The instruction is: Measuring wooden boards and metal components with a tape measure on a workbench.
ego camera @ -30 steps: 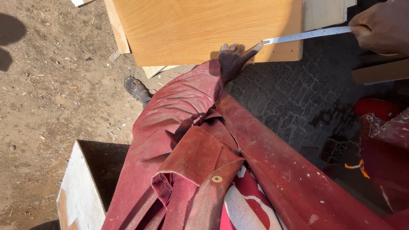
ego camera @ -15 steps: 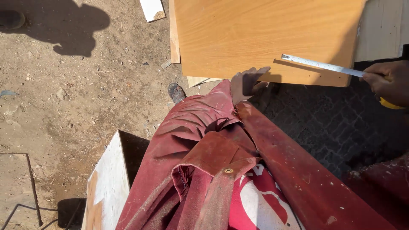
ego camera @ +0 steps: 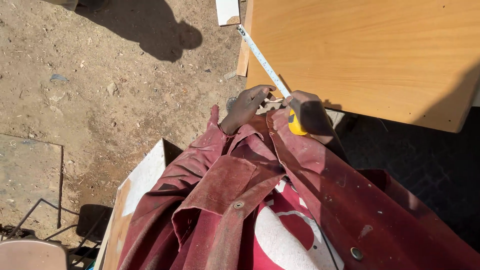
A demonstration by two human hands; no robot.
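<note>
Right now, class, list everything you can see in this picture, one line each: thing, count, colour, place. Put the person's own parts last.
wooden board: 1, light orange-brown, top right, lying flat.
tape measure: 1, yellow case with a white blade, blade stretched along the board's left edge toward the top.
white offcut: 1, white, top centre on the ground.
white-faced panel: 1, white with a brown edge, lower left beside the person.
dirt ground: brown, left half, with a shadow at the top.
dark paving: grey-black, right, below the board.
red coat: 1, worn dark red, bottom centre.
left hand: 1, at the board's near corner, touching the blade.
right hand: 1, in shadow, holding the tape measure.
</note>
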